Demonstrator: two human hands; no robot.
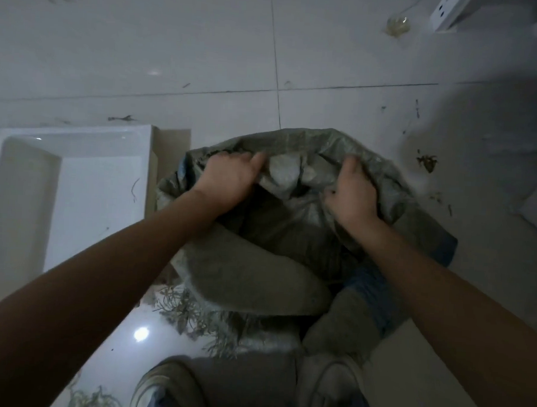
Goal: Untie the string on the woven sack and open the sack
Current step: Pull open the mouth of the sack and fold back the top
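both hands gripping the mouth of the sack, pulling it apart.

left hand (228, 174) closed on a fold of the sack (258, 264) rim, right hand (352, 194) closed on the rim opposite; between the two grips, bunched grey-green cloth and a dark opening. below the grips, sack body slumped on the tiled floor (206, 46), frayed edge near the shoes (327, 387). left of the left grip, white tray (25, 168), just beside the sack. dry plant scraps (179, 310) under the left forearm. string not made out anywhere. far beyond the right grip, white power strip (448, 11).
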